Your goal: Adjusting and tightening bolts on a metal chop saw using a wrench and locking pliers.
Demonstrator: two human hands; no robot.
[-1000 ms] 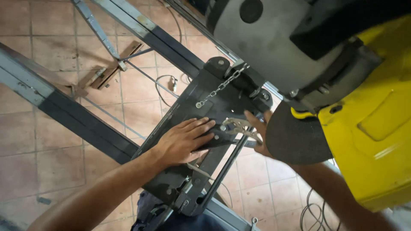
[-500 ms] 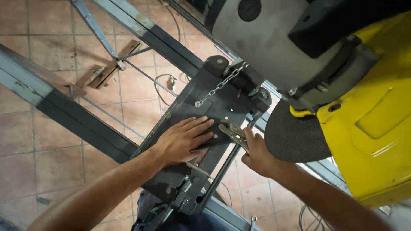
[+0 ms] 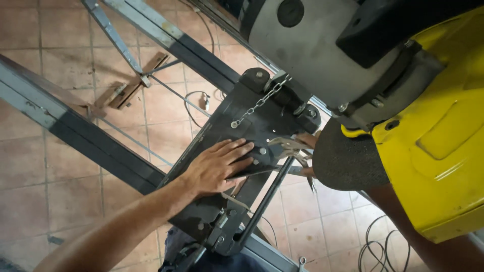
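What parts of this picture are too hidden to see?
Head view:
- Right hand: mostly behind the cutting disc; its grip on the locking pliers is unclear.
- Metal strip: partly under the left hand.
- Yellow saw guard: cut off by the frame edge.

Metal workshop: chop saw (image 3: 403,100), steel bars (image 3: 75,131)

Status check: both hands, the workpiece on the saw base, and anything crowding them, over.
Left hand flat on dark metal strip on saw base. Right hand mostly hidden behind cutting disc, at locking pliers. Disc close.
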